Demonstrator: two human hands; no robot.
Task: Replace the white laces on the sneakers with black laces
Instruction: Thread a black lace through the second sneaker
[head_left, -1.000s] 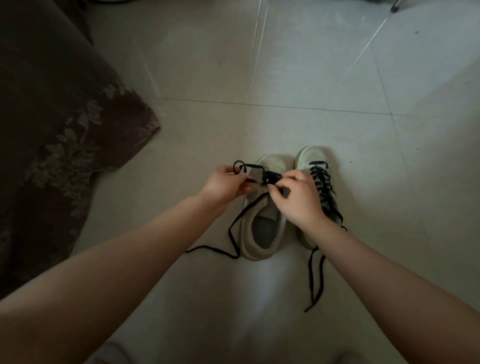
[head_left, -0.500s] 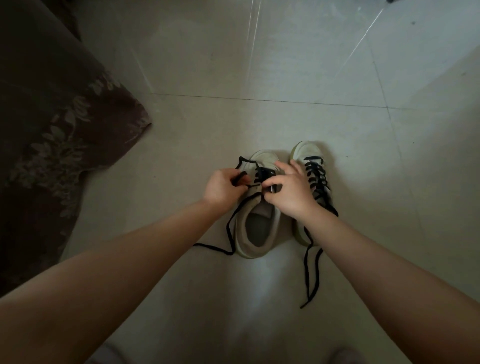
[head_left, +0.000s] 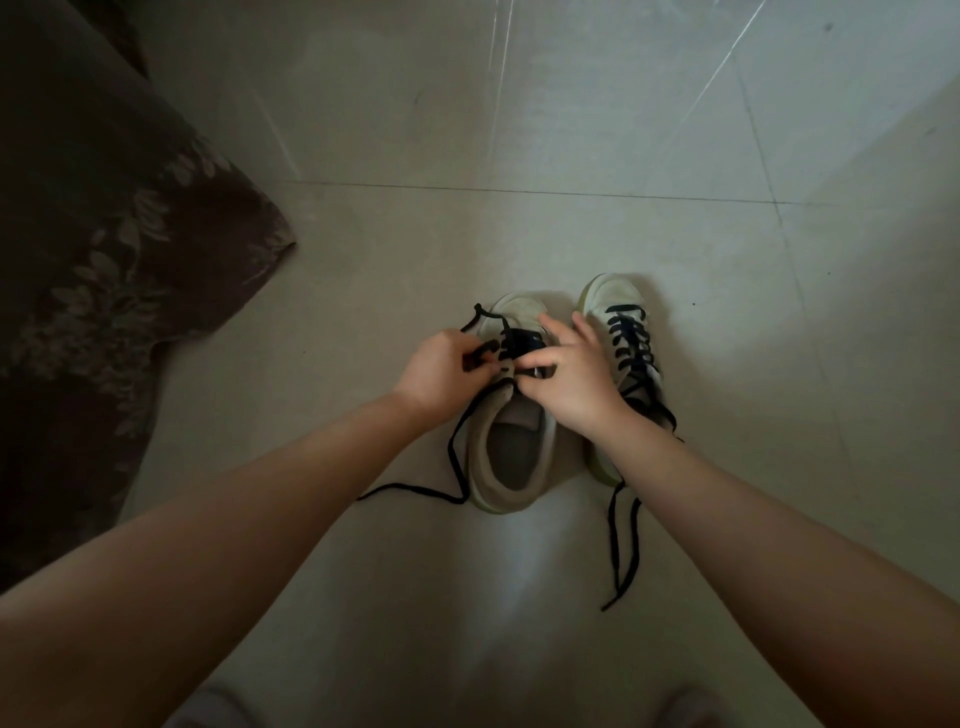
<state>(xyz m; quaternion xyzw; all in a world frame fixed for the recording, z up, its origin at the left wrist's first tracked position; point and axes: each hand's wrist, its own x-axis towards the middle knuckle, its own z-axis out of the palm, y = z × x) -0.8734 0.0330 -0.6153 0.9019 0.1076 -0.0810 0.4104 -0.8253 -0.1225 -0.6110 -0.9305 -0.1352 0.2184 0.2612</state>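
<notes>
Two pale sneakers stand side by side on the floor, toes away from me. The right sneaker is laced up with a black lace whose ends trail toward me. The left sneaker has a black lace only through its front eyelets, with one end trailing to the left. My left hand pinches that lace at the shoe's left edge. My right hand rests on the shoe's tongue area, thumb and forefinger together at an eyelet, the other fingers spread. No white lace is in view.
A dark cloth with a leaf pattern hangs over something at the left. Pale floor tiles stretch all around the shoes. My knees show at the bottom edge.
My right hand has spread its outer fingers and shifted slightly along the left sneaker's eyelets. The left hand keeps its pinch on the lace. The view has tilted a little.
</notes>
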